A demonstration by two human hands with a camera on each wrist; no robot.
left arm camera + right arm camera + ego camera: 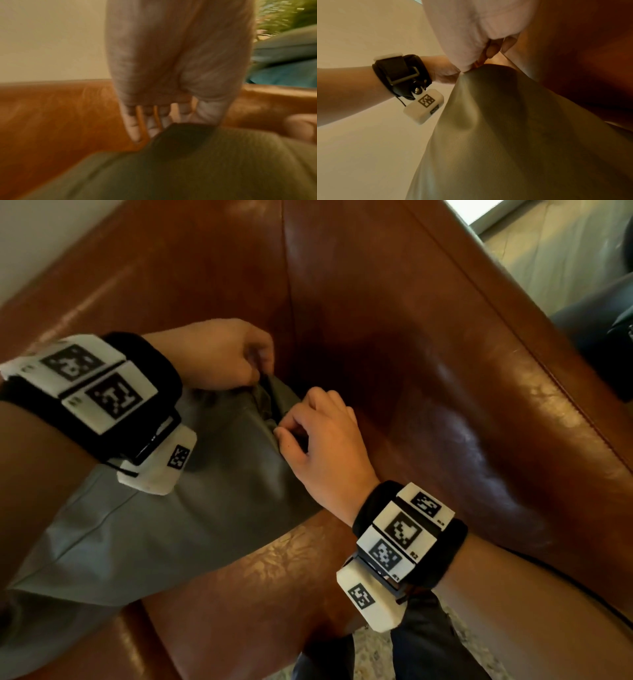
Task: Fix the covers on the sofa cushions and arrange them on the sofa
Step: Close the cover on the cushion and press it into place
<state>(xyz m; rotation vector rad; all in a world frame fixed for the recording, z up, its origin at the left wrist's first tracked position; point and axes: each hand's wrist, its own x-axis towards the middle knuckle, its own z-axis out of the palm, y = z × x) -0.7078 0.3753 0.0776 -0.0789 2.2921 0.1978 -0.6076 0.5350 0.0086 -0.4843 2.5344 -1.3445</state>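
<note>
A grey-green cushion cover [178, 508] with its cushion inside lies slanted across the brown leather sofa [428, 371]. My left hand [236, 354] grips the cover's far corner from above, fingers curled over the fabric edge. My right hand [318, 436] pinches the same corner's edge just to the right, thumb and fingers closed on the cloth. In the left wrist view the fingers [133, 125] hook over the cover [188, 162]. From the right wrist the cover [513, 135] hangs below the pinching fingers [491, 50]. The opening itself is hidden between the hands.
The sofa's backrest and armrest meet at a corner [291, 285] behind the hands. A dark seat or bag [613, 337] stands beyond the armrest on the right. A teal cushion [283, 73] and green foliage [278, 14] show in the left wrist view.
</note>
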